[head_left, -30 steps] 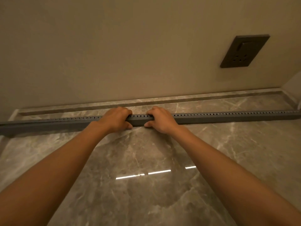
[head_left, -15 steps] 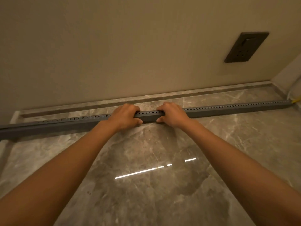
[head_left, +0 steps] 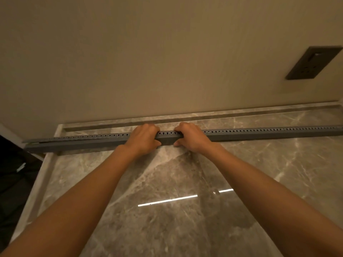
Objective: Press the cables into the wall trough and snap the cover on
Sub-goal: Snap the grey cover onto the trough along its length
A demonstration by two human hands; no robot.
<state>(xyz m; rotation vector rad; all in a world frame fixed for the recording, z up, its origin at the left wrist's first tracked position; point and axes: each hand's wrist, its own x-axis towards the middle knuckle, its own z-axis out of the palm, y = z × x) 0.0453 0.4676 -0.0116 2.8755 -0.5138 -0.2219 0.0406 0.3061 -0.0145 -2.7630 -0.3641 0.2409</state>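
A long grey cable trough (head_left: 259, 134) with a row of small holes along its top lies across the marble floor, parallel to the wall. My left hand (head_left: 143, 139) and my right hand (head_left: 192, 137) both clasp it near its middle, fingers over the top and thumbs on the front face, a short gap between them. At the far left end the cover (head_left: 55, 143) sits slightly offset from the body. No cables show; the inside of the trough is hidden.
A beige wall (head_left: 148, 62) rises behind a low marble skirting ledge (head_left: 241, 114). A dark wall socket (head_left: 313, 62) sits at the upper right. A dark opening (head_left: 14, 182) lies past the floor's left edge. Glossy marble floor (head_left: 176, 210) spreads under my arms.
The view has swung left: the trough's left end and the dark opening now show, its right end has left the frame. Both hands keep the same grip.
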